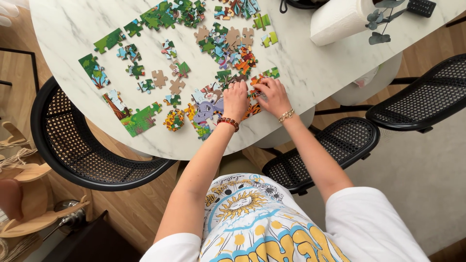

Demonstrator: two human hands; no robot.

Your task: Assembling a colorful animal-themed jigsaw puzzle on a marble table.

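From my head camera, looking straight down, both my hands rest side by side on the assembled patch of colourful cardboard jigsaw near the table's near edge. My left hand lies flat on that patch, fingers curled down on the pieces beside the purple animal picture; I cannot tell whether it pinches one. My right hand sits just to its right, fingertips pressed on an orange-striped jigsaw piece at the patch's far right corner; whether it grips or only pushes is hidden. The patch runs roughly left to right, directly under both hands, the right hand nearer the striped piece. Loose scattered jigsaw pieces lie farther away and to the left. The white marble-patterned oval table is bare to the right, up to a white paper towel roll at the far right.
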